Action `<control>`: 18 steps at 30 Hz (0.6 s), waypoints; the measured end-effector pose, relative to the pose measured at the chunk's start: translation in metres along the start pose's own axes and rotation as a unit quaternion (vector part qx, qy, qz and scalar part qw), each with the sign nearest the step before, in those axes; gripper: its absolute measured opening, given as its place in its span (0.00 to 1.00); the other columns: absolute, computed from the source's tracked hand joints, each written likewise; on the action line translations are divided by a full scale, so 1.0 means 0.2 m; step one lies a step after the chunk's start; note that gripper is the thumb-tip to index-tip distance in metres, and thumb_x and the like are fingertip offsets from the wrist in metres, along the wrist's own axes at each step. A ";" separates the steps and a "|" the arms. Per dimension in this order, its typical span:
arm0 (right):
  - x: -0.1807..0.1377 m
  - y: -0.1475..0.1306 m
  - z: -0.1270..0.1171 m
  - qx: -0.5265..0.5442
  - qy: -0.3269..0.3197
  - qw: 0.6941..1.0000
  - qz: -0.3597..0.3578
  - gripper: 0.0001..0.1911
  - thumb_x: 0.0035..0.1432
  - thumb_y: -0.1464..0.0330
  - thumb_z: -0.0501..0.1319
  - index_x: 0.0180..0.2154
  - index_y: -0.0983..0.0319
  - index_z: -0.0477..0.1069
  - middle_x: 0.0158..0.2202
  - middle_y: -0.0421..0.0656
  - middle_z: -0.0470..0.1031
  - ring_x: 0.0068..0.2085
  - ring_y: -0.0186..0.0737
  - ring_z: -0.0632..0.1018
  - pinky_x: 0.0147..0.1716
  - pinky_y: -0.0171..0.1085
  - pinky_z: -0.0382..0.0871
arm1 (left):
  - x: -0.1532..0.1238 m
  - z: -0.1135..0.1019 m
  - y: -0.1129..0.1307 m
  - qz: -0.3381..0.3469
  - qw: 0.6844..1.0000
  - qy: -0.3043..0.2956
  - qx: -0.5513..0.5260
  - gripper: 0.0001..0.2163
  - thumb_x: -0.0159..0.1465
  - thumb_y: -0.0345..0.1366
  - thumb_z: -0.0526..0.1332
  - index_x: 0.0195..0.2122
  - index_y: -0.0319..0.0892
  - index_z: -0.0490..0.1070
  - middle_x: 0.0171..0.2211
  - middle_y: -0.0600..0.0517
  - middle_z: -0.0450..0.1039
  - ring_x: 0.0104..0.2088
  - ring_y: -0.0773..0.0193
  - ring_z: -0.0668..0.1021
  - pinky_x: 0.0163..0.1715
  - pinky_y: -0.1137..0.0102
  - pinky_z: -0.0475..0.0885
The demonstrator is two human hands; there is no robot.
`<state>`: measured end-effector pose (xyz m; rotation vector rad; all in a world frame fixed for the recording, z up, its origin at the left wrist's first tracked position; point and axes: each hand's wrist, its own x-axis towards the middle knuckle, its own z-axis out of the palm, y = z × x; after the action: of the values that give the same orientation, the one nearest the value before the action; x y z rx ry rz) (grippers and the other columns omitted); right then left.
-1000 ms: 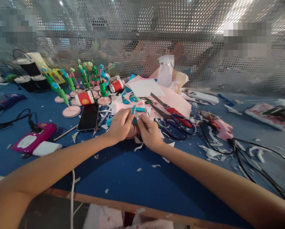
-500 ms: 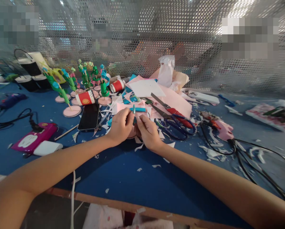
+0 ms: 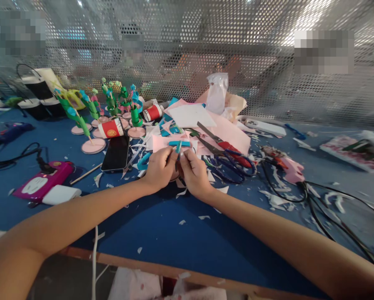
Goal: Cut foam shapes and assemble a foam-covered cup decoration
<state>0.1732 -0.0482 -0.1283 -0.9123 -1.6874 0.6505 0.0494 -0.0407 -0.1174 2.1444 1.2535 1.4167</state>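
Observation:
My left hand [image 3: 159, 167] and my right hand [image 3: 194, 171] meet over the middle of the table, fingers and thumbs pinched together. Between them a narrow light-blue paper strip [image 3: 178, 146] sticks up from the fingertips; its lower part is hidden by the hands. A curled blue paper loop [image 3: 143, 161] shows beside my left hand. Just beyond the fingers, a flat blue strip [image 3: 183, 143] lies on pink paper [image 3: 161, 141]. To the right of my right hand rest red-handled scissors [image 3: 224, 146] and blue-handled scissors [image 3: 237, 166].
Paper flowers with green stems stand on round pink bases [image 3: 93, 146] at left, near a red-and-white cup [image 3: 111, 128] and a phone [image 3: 115, 154]. A magenta power box [image 3: 44, 179] sits left, a pink glue gun [image 3: 291, 168] right with cables. Paper scraps surround the hands.
The upright blue strip has tilted slightly right between my fingers. The blue loop beside my left hand now shows more. Both hands have otherwise stayed nearly in place.

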 end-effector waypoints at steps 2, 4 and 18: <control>0.00 0.00 0.00 0.012 0.005 1.000 0.005 0.17 0.64 0.57 0.47 0.25 0.59 0.54 0.18 0.34 0.59 0.20 0.29 0.62 0.20 0.32 0.55 | 0.00 0.00 0.00 0.001 1.000 -0.001 0.007 0.17 0.66 0.40 0.49 0.20 0.43 0.55 0.17 0.56 0.60 0.21 0.69 0.66 0.23 0.72 0.59; 0.00 0.01 0.00 0.027 0.009 1.000 0.013 0.18 0.64 0.55 0.47 0.26 0.59 0.55 0.18 0.34 0.59 0.19 0.28 0.61 0.19 0.32 0.55 | 0.00 0.00 0.01 0.005 1.000 -0.007 0.006 0.16 0.66 0.39 0.49 0.20 0.42 0.56 0.17 0.56 0.60 0.21 0.69 0.66 0.23 0.72 0.60; -0.01 -0.01 0.01 -0.067 0.035 0.997 -0.003 0.13 0.63 0.63 0.47 0.26 0.58 0.50 0.18 0.35 0.58 0.19 0.31 0.62 0.21 0.33 0.55 | 0.00 0.03 0.00 0.033 0.999 -0.007 0.031 0.16 0.68 0.41 0.46 0.22 0.43 0.54 0.18 0.56 0.61 0.19 0.69 0.65 0.22 0.72 0.58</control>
<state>0.1714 -0.0502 -0.1279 -1.0132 -1.6852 0.4998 0.0544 -0.0395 -0.1212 2.2526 1.2475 1.4039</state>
